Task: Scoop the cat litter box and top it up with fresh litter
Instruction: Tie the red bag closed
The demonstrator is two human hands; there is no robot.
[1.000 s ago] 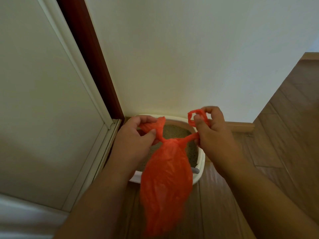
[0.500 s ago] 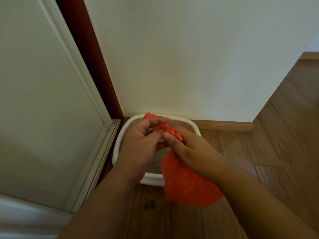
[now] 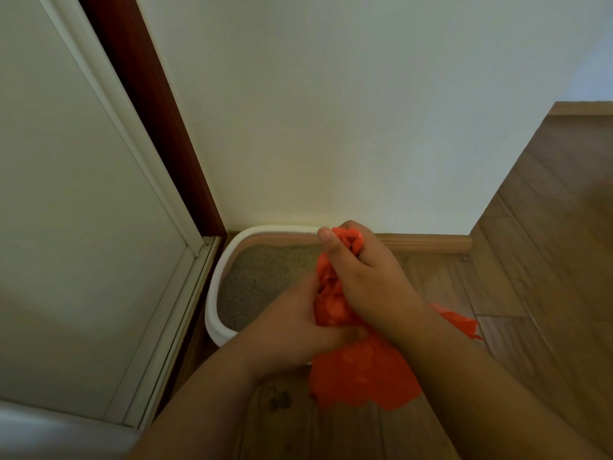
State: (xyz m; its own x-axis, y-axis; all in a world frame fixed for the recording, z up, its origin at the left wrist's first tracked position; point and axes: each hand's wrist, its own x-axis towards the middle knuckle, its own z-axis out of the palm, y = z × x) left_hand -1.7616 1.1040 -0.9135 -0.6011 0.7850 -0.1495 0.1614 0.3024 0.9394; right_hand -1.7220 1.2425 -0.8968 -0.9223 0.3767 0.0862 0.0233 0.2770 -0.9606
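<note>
A: Where the wall [image 3: 331, 127] meets the door [image 3: 66, 210], what sits on the floor [image 3: 530, 277]?

B: A white litter box [image 3: 214, 313]. It is in the corner, right up against the wall. There is sandy brown litter [image 3: 265, 277] inside it.

A: What are the hands doing?

B: Both hands hold an orange bag [image 3: 361, 373]. The right hand [image 3: 368, 277] is up top. Its fingers are curled tight round the scrunched neck of the bag, and a bit of orange pokes out above the thumb.

A: And the other one?

B: The left hand [image 3: 295, 327] is lower down. It grips the bag from the side, just under the right hand. The two hands touch.

A: Where is the bag?

B: It is in the air over the near edge of the box. The fat part hangs down below the hands, over the floor. A thin bit sticks out to the right, behind the right arm.
</note>
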